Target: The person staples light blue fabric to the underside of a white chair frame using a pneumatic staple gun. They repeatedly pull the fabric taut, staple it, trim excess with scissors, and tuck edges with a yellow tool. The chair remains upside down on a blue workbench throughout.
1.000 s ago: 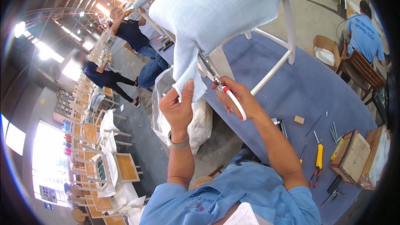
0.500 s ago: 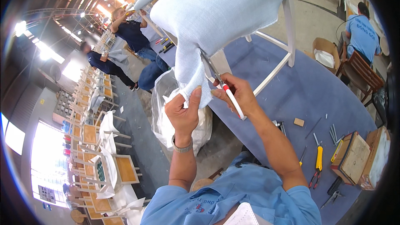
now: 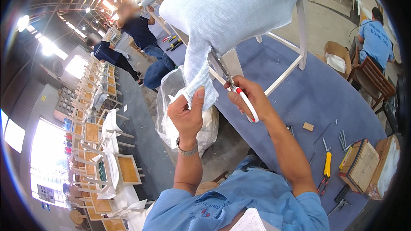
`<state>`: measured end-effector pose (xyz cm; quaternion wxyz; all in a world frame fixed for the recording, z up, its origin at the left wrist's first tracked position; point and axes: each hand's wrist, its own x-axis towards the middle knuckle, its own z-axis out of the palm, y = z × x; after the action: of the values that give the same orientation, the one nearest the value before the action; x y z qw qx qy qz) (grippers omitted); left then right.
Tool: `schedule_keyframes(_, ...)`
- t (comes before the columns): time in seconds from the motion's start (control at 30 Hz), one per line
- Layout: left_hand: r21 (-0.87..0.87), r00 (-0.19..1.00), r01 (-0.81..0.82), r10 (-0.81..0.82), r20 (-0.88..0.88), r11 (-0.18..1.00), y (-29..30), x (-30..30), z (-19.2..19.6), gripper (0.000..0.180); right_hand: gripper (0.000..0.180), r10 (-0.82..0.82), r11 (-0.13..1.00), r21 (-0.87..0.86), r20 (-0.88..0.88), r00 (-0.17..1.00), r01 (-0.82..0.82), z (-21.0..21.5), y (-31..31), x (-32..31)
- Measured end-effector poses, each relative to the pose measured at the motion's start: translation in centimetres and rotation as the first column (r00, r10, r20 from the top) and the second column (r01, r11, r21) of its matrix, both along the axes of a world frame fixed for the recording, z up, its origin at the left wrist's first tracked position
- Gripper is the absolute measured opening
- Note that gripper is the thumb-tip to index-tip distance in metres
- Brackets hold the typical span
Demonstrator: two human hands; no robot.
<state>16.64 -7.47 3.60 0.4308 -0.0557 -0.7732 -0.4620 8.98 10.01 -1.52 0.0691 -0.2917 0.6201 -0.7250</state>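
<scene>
In front of me a pale wooden chair stands on the blue table, its seat covered in light blue woven fabric [image 3: 233,10]. A loose strip of that fabric [image 3: 199,62] hangs off the seat's near left corner. My left hand [image 3: 186,112] pinches the strip's lower end between thumb and fingers. My right hand [image 3: 248,98] grips scissors [image 3: 246,102] with white and red handles. The blades point up to the strip's right edge, close under the seat; the blade tips are partly hidden by fabric.
Yellow-handled pliers [image 3: 327,164], a wood block [image 3: 308,126] and cardboard boxes [image 3: 359,165] lie on the blue table [image 3: 295,98] at right. A clear plastic bag [image 3: 205,134] stands beneath the strip. Co-workers are at far left and right; rows of chairs [image 3: 128,172] line the left.
The scissors and my right hand have shifted slightly right, away from my left hand. My left hand still holds the strip. The far co-worker's raised arm has lowered.
</scene>
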Motion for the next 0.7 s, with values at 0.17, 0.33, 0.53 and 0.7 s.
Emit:
schedule_keyframes(0.17,-0.005,1.000,0.009,-0.008,0.016,1.000,0.2,0.1,-0.1,0.020,0.043,-0.024,1.000,-0.019,-0.001,1.000,0.024,0.4,-0.3,-0.3)
schedule_keyframes(0.33,-0.020,1.000,0.010,-0.009,0.016,1.000,0.6,0.4,0.2,0.020,0.043,0.011,0.996,-0.090,-0.040,0.999,-0.015,0.8,-0.7,-1.0)
schedule_keyframes(0.53,0.024,1.000,0.028,-0.028,0.000,0.999,0.3,0.2,-0.6,0.018,0.045,0.145,0.967,-0.222,0.088,0.986,-0.123,0.1,-1.3,-0.9)
schedule_keyframes(0.7,0.038,1.000,0.008,-0.009,0.021,0.999,0.4,0.1,-0.9,0.017,0.041,0.124,0.966,-0.242,0.104,0.987,-0.096,0.1,-1.7,-0.8)
